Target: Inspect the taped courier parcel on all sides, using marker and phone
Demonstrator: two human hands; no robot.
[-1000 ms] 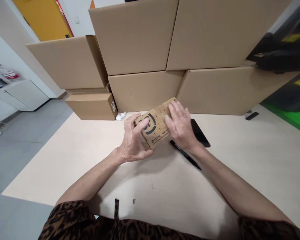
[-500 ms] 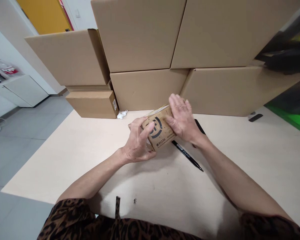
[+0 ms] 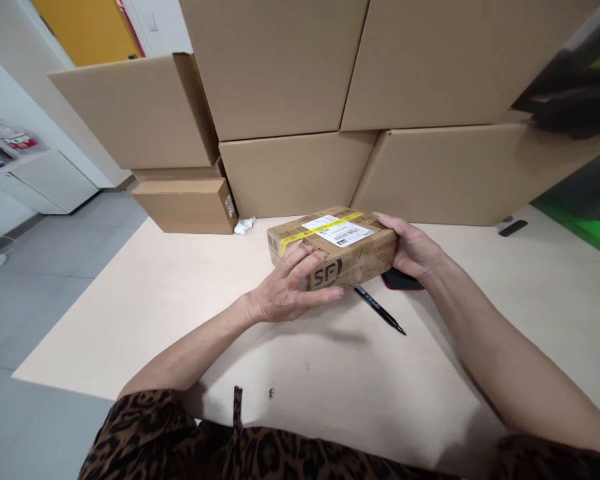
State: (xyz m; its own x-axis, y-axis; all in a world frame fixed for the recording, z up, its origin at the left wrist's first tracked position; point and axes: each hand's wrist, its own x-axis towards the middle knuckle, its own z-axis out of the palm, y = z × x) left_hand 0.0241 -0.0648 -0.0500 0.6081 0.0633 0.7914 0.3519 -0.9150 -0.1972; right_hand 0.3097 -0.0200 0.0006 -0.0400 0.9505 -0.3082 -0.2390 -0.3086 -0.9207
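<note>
A small brown parcel box [image 3: 350,250] with yellow tape and a white label on top is held just above the pale table [image 3: 180,313]. My left hand [image 3: 293,290] grips its near left corner, fingers curled along the front face. The box's right end is gripped by my right hand [image 3: 415,252]. A black pen [image 3: 380,311] lies on the table under the box's right side. Part of a dark phone [image 3: 403,280] shows beneath my right hand.
Large plain cardboard boxes [image 3: 290,173] are stacked along the table's far edge, with a smaller flat box [image 3: 185,205] at the left. A crumpled white scrap [image 3: 243,226] lies near it. A small dark object [image 3: 513,228] rests far right. Grey floor lies to the left.
The box has been turned over: its printed logo face was up, now the taped, labelled face is up. My right hand moved from the top face to the right end.
</note>
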